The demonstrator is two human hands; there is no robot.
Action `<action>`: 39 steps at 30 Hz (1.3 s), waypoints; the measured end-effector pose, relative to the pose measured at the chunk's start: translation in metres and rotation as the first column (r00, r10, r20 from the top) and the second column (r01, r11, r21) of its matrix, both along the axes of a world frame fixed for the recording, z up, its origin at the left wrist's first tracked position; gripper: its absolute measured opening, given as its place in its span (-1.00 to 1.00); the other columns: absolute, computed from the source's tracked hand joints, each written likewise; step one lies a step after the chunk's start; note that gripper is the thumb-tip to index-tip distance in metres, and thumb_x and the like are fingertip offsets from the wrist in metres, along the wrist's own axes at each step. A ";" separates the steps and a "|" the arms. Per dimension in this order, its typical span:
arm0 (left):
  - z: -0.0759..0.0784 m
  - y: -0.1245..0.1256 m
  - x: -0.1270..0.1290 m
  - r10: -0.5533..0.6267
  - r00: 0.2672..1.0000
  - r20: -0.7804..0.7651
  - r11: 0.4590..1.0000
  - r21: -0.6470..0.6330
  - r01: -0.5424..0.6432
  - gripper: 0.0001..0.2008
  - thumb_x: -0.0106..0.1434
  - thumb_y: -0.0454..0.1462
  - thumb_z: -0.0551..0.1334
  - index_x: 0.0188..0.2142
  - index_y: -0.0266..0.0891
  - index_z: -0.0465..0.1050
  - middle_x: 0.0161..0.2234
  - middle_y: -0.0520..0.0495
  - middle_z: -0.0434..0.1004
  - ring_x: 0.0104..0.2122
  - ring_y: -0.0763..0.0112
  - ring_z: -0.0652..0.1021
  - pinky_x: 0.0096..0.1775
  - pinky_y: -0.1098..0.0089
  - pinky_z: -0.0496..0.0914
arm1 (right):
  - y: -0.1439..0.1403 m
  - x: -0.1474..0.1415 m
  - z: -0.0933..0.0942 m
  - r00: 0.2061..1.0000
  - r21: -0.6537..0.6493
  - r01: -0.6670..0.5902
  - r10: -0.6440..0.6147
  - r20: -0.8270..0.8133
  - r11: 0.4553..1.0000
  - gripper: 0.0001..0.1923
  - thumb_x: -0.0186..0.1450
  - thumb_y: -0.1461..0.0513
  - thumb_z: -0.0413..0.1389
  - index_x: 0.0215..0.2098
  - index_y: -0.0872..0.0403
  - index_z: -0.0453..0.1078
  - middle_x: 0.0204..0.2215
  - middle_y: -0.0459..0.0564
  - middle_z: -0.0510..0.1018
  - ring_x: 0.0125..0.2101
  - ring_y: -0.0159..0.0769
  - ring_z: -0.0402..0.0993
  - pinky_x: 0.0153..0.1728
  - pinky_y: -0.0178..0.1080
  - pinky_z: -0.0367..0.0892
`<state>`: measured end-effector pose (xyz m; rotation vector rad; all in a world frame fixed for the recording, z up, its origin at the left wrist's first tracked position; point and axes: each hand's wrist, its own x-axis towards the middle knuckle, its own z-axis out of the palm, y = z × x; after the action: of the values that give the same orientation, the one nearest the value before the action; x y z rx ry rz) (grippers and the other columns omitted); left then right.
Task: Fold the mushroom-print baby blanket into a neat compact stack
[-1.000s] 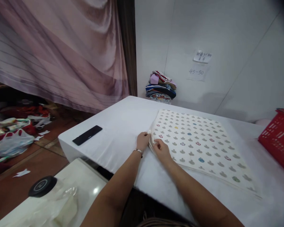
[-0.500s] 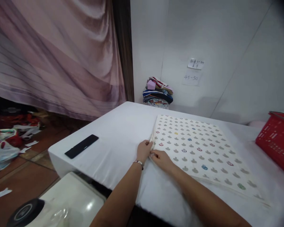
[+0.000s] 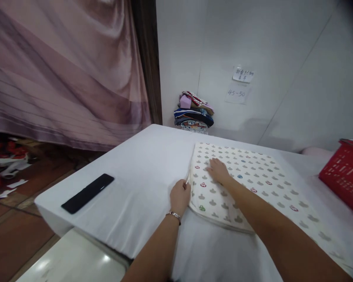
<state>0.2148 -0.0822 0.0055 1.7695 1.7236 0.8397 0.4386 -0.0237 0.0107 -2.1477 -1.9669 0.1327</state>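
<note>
Covering much of the right side of the table (image 3: 138, 168), the cloth (image 3: 250, 168) stretches rightward from the left hand (image 3: 181, 194) — its long axis seems to run that way, though the right forearm (image 3: 267, 221) hides part. The left hand is nearer the left edge, fingertips pinching it; the right hand (image 3: 218, 171) rests on top, fingers loosely spread. Half a second ago both hands met at that edge — now the right lies inward, and a green mark (image 3: 202, 208) shows by the near corner.

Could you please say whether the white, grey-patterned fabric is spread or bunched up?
Mostly spread: the fabric lies flat on the white table under the right hand, the left hand pinching its edge.
</note>
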 end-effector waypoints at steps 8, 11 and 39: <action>-0.002 -0.001 0.001 0.025 0.998 0.058 0.999 -0.044 -0.023 -0.85 0.23 -0.24 0.05 -0.41 -0.19 0.32 -0.49 0.04 0.43 -0.48 0.45 0.39 -0.44 0.45 0.12 | -0.005 0.027 -0.019 0.988 -0.128 0.149 -0.143 0.053 0.981 -0.32 0.34 -0.08 -0.34 0.32 0.07 -0.09 0.34 0.06 -0.18 0.31 -0.08 -0.34 0.20 0.08 -0.23; -0.002 -0.002 0.001 0.029 0.998 0.055 0.998 -0.051 -0.026 -0.86 0.25 -0.24 0.04 -0.39 -0.18 0.31 -0.48 0.03 0.43 -0.48 0.44 0.39 -0.43 0.45 0.12 | 0.000 0.025 -0.017 0.990 -0.177 0.135 -0.128 0.050 0.975 -0.32 0.34 -0.08 -0.32 0.32 0.06 -0.10 0.34 0.05 -0.17 0.31 -0.07 -0.33 0.21 0.07 -0.23; -0.005 -0.003 0.004 -0.059 0.988 -0.141 0.998 -0.038 0.054 -0.88 0.31 -0.26 0.00 -0.20 -0.17 0.24 -0.43 -0.01 0.50 -0.42 0.36 0.50 -0.42 0.40 0.11 | 0.067 -0.042 0.012 0.883 -0.273 0.128 -0.235 -0.406 0.953 -0.77 0.19 0.29 -0.03 -0.22 0.14 0.38 -0.64 -0.02 0.51 -0.65 -0.32 0.41 -0.59 -0.32 0.23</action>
<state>0.2185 -0.0855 0.0006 1.8858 1.7573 0.6698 0.3964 0.0437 0.0231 -2.1871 -1.5479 0.7830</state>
